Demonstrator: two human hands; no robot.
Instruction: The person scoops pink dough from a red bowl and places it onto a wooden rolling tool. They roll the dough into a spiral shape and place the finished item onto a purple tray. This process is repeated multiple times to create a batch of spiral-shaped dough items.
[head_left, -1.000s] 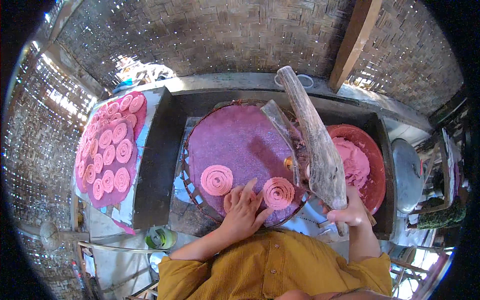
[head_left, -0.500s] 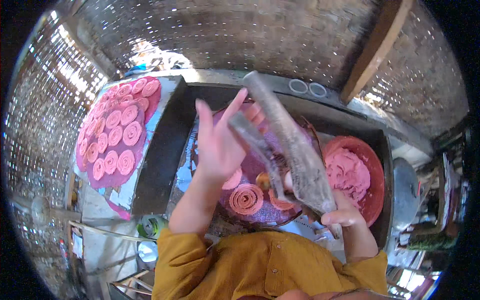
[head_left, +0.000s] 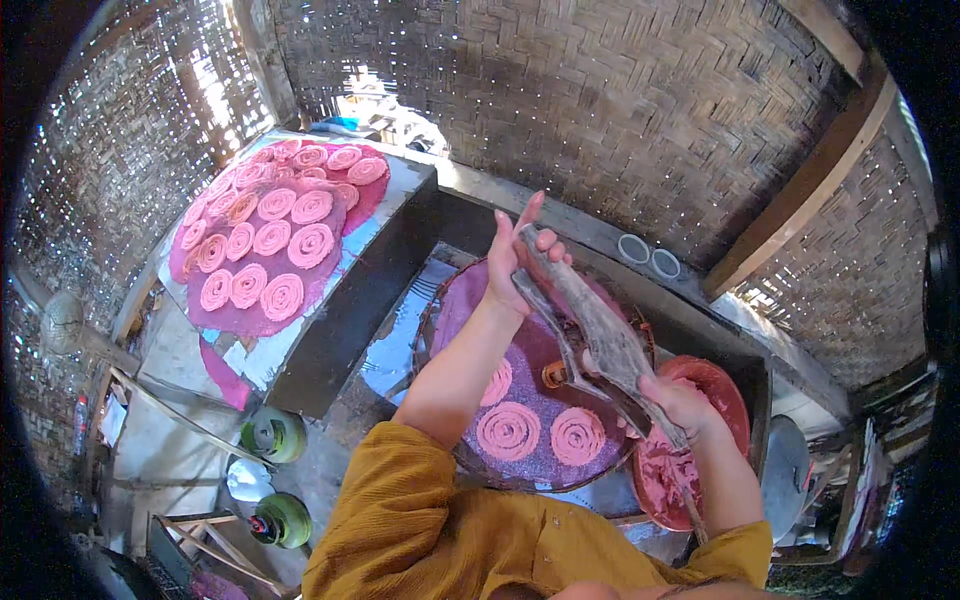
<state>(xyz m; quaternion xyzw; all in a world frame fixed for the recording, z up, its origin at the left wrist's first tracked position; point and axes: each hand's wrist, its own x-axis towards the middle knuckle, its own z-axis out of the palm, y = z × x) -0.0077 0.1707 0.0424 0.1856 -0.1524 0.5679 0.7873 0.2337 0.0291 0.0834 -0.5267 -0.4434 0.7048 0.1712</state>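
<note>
A weathered grey wooden hand press (head_left: 608, 335) with two long arms hangs slantwise above a round tray (head_left: 418, 345). My left hand (head_left: 510, 268) is at its upper end, the lower fingers curled over the wood while thumb and forefinger point up. Around the lower end my right hand (head_left: 682, 402) is closed. Between the press arms sits a small orange-brown round piece (head_left: 553, 374). Purple cloth (head_left: 465, 312) covers the tray. On it lie pink dough spirals, one at the front (head_left: 508, 432) and another to its right (head_left: 578, 437); the press hides part of the cloth.
Right of the tray, a red basin (head_left: 742, 400) holds pink dough (head_left: 662, 478) and a stick. A board at left carries many pink spirals (head_left: 272, 238) on cloth. Two white rings (head_left: 633, 249) rest on the back ledge. Green gas cylinders (head_left: 275, 435) stand lower left.
My left hand's spread fingers have curled onto the press's upper end. The press has shifted down and right in view, uncovering the right-hand spiral. The whole view has also turned.
</note>
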